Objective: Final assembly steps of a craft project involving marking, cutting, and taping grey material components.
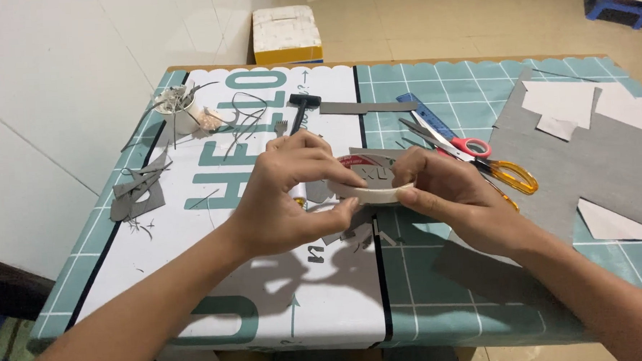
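Fingers: those of the left hand (286, 200) curl over the top and near edge of a roll of tape (370, 189), thumb below and fingertips above, pinching it; those of the right hand (451, 196) wrap the roll's opposite side, pressed against its rim.

Head view, roll of tape: a white ring with a red-and-white core, held between both hands just above the middle of the table (441, 298), over the seam between the white printed sheet (217, 272) and the teal cutting mat (468, 87).

Head view, near the right hand: scissors with a red handle (464, 147) and scissors with an orange handle (512, 173) lie just beyond the knuckles; a blue ruler (423, 113) lies behind them.

Head view, right side: large grey card sheets (609, 168) cover the mat, with white paper pieces (559, 101) on top.

Head view, far centre: a black-handled tool (302, 110) and a grey card strip (365, 107) lie beyond the hands.

Head view, left side: a white cup (179, 111) holds thin grey offcuts; grey card scraps (137, 192) lie at the table's left edge.

Head view, floor: a white and yellow box (286, 34) stands beyond the table.
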